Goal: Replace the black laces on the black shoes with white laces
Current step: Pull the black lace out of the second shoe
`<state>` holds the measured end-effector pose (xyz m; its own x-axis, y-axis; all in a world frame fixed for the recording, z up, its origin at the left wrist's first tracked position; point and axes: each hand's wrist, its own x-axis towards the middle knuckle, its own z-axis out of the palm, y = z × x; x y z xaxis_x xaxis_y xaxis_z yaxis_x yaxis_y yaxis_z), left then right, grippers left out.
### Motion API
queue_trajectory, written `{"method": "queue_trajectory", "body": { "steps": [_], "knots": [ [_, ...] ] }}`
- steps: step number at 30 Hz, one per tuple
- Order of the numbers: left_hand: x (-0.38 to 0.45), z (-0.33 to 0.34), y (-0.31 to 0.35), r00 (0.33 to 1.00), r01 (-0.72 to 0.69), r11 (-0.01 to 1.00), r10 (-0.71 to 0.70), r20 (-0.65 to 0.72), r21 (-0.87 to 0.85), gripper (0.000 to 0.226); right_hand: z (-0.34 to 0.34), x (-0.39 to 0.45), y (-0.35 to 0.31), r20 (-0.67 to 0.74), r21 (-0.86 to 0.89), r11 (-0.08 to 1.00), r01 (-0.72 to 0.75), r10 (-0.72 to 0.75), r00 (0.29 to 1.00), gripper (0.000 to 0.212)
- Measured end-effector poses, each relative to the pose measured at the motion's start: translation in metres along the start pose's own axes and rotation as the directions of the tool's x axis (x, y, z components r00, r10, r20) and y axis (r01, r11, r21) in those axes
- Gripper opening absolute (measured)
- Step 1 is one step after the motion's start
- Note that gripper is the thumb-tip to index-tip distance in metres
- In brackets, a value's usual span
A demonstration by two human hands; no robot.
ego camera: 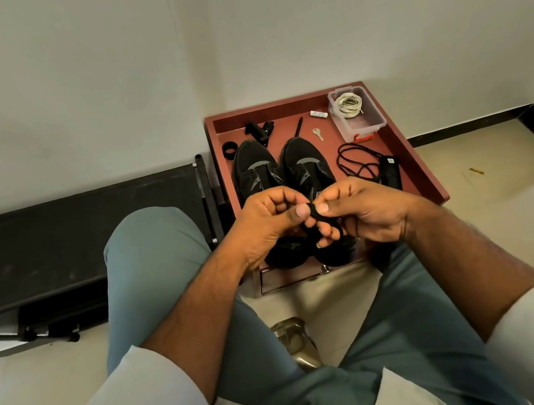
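Two hands meet just above the heels of the black shoes: the left hand (266, 221) and the right hand (360, 211) both pinch a black lace (314, 226) between thumb and forefinger, other fingers curled under it, the lace bunched into a short dark loop between them. It looks like he is gathering or winding up a removed lace; keeping the coil tight and the thumbs close should stop it springing loose. The left shoe (253, 169) and right shoe (307, 165) sit side by side on the reddish tray (424, 175), long axes running away from him, toes toward the wall. Another black lace (356, 163) lies loose to their right, and the white laces (349, 105) wait coiled in a clear plastic box (363, 125) at the tray's far corner.
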<state>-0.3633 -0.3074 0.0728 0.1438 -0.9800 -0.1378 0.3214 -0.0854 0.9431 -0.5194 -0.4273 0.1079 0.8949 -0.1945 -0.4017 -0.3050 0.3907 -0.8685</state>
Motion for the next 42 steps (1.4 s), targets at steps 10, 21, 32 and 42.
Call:
{"method": "queue_trajectory", "body": {
  "steps": [10,21,32,42],
  "knots": [
    [0.025,0.007,-0.003,0.996,0.013,0.987,0.002,-0.093,0.161,0.009,-0.011,0.0,-0.001,-0.23,-0.417,0.907,0.051,-0.16,0.96,0.019],
    [0.14,0.038,0.01,0.996,-0.08,0.915,0.093,-0.014,0.396,0.019,-0.115,-0.001,-0.03,-0.341,-0.771,0.635,-0.038,-0.363,0.867,0.02],
    [0.29,0.038,-0.028,0.979,0.03,0.181,-0.203,0.008,0.983,0.034,-0.268,0.077,-0.054,-0.376,-0.886,-0.048,-0.461,-0.507,0.776,0.027],
    [0.33,0.049,-0.064,0.867,-0.062,-0.21,-0.496,-0.051,0.976,0.034,-0.316,0.131,-0.032,-0.372,-0.78,-0.388,-0.49,-0.342,0.863,0.034]
  ]
}}
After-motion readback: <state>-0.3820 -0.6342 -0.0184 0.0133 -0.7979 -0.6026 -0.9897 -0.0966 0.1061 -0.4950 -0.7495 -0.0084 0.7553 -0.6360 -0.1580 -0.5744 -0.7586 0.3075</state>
